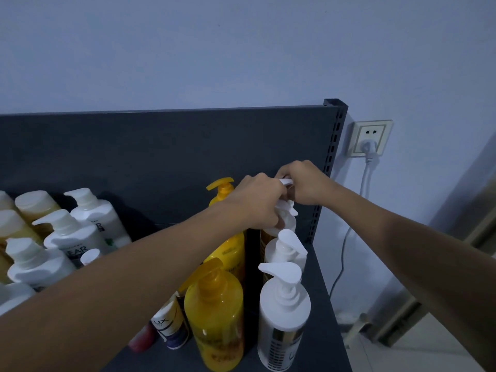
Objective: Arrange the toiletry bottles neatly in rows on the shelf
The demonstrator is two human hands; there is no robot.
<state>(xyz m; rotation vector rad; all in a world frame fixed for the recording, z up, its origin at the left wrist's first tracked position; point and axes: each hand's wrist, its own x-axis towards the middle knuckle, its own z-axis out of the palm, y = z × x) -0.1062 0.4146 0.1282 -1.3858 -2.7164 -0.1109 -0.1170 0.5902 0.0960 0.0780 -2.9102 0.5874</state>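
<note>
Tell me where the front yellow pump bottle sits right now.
The front yellow pump bottle stands low and centre in the head view, near the shelf front, just left of the front white pump bottle.

Two yellow pump bottles (217, 312) standing in one column. At least three white pump bottles (281, 312) lining up beside them. Three white Clear bottles (72, 234) showing at left. Two hands (257, 202) reaching. One wall socket (369, 138) showing.

A wall socket (369, 138) (white plug (369, 146) inserted) beside shelving.
</note>
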